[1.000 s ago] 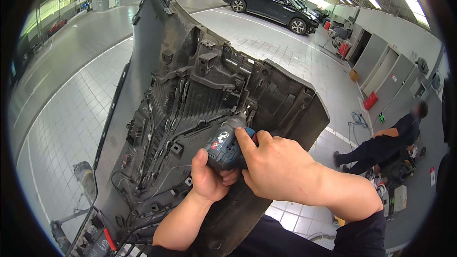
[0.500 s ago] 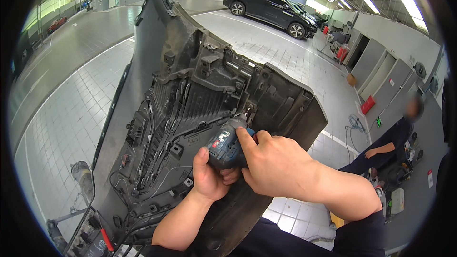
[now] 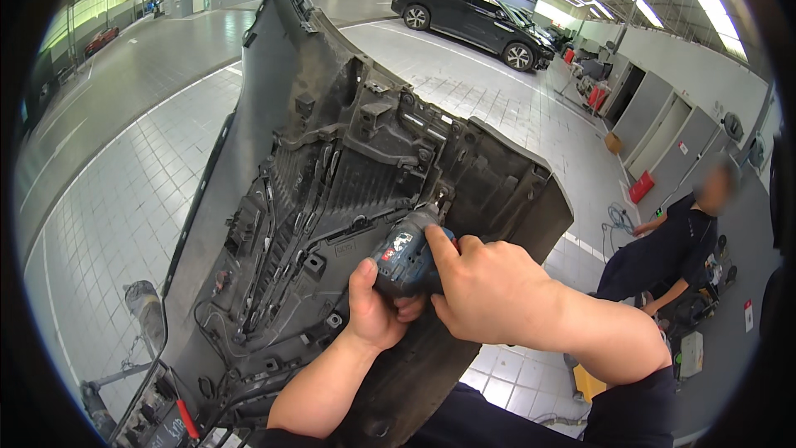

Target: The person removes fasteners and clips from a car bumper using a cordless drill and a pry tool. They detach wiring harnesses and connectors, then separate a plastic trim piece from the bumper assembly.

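A large dark grey car bumper (image 3: 332,141) stands tilted before me, its ribbed inner side with brackets and wiring facing up. Both hands hold a blue and black cordless driver (image 3: 404,255) pressed nose-first against the bumper's inner frame near the right edge. My right hand (image 3: 485,290) wraps over the tool's top and back, index finger stretched along its body. From below, my left hand (image 3: 375,311) cups the tool, thumb up along its side. The tool's tip is hidden against the plastic.
A person in dark clothes (image 3: 672,249) crouches at the right among tools on the floor. A black car (image 3: 473,17) is parked at the back. Grey cabinets (image 3: 663,129) line the right wall. White floor tiles (image 3: 116,207) spread to the left, with a stand leg (image 3: 145,315) below.
The crouching person at the right has shifted and straightened a little. My hands and the driver stay in nearly the same spot on the bumper.
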Tool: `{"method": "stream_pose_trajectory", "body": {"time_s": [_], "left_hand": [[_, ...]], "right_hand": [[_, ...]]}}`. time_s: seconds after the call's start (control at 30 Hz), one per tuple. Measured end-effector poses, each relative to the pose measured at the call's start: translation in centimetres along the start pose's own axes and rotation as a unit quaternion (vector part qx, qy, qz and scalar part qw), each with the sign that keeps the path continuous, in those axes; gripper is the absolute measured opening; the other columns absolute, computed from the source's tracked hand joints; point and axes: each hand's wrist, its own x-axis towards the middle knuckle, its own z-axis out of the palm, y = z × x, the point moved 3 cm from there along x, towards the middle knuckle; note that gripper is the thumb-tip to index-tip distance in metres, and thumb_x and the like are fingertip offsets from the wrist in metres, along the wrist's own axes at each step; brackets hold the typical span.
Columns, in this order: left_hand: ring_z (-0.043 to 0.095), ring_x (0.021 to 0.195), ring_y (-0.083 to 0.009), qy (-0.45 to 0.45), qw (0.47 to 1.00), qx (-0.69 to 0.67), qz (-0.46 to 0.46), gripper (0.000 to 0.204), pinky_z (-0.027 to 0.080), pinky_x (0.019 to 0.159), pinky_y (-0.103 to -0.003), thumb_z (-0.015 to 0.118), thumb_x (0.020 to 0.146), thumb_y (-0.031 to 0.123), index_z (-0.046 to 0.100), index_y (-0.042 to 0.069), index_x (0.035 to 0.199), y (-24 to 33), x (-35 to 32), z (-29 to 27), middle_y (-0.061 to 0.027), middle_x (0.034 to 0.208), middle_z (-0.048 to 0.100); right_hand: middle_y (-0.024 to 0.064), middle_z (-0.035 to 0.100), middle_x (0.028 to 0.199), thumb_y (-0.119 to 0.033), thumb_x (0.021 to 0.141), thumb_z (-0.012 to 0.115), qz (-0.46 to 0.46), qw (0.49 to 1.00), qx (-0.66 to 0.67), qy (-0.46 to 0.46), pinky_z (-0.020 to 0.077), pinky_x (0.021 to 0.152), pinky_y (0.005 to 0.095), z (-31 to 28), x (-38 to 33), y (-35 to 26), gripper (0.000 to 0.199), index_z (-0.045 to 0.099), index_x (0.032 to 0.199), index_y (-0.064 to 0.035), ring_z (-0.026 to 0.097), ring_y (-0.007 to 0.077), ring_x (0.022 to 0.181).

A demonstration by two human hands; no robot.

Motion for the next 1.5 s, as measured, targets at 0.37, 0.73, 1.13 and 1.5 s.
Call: {"method": "stream_pose_trajectory", "body": {"time_s": [0.37, 0.73, 1.13, 1.5], "left_hand": [[0.038, 0.048, -0.0064, 0.009, 1.000, -0.006, -0.001, 0.078, 0.029, 0.044, -0.022, 0.050, 0.087, 0.078, 0.059, 0.009, 0.122, 0.4, 0.3, 0.1, 0.0050, 0.061, 0.045], [0.041, 0.057, -0.0058, 0.019, 0.898, 0.408, 0.162, 0.053, 0.030, 0.052, -0.022, 0.055, 0.098, 0.039, 0.059, 0.000, 0.135, 7.4, -1.7, -3.8, 0.0047, 0.073, 0.055], [0.060, 0.061, -0.0246, -0.047, 0.508, 0.725, 0.463, 0.035, 0.049, 0.054, -0.036, 0.083, 0.073, 0.014, 0.074, 0.009, 0.106, 6.5, 8.8, 0.9, -0.0058, 0.068, 0.059], [0.059, 0.061, -0.0197, -0.092, 0.488, 0.697, 0.518, 0.021, 0.050, 0.053, -0.033, 0.082, 0.074, 0.017, 0.073, 0.013, 0.093, 5.6, 11.6, 0.9, -0.0006, 0.066, 0.056]], "right_hand": [[0.0252, 0.067, 0.080, -0.028, 0.081, 0.073, 0.011, 1.000, 0.016, 0.014, 0.0592, 0.065, 0.0449, 0.1, 0.4, -0.1, 0.074, 0.045, 0.137, 0.0126, 0.071, 0.0405, 0.069], [0.0316, 0.067, 0.087, -0.024, 0.086, 0.067, 0.007, 0.997, 0.071, 0.030, 0.0601, 0.065, 0.0462, -0.7, -1.0, -0.1, 0.072, 0.041, 0.139, 0.0168, 0.071, 0.0431, 0.072], [0.0305, 0.067, 0.084, -0.024, 0.085, 0.069, -0.009, 0.993, 0.112, 0.038, 0.0596, 0.064, 0.0465, -0.5, -1.2, 0.8, 0.069, 0.044, 0.134, 0.0168, 0.071, 0.0435, 0.071], [0.0271, 0.067, 0.085, -0.025, 0.083, 0.072, -0.018, 0.988, 0.150, 0.043, 0.0592, 0.067, 0.0465, -0.7, -1.7, 2.2, 0.071, 0.044, 0.137, 0.0124, 0.070, 0.0431, 0.073]]}}
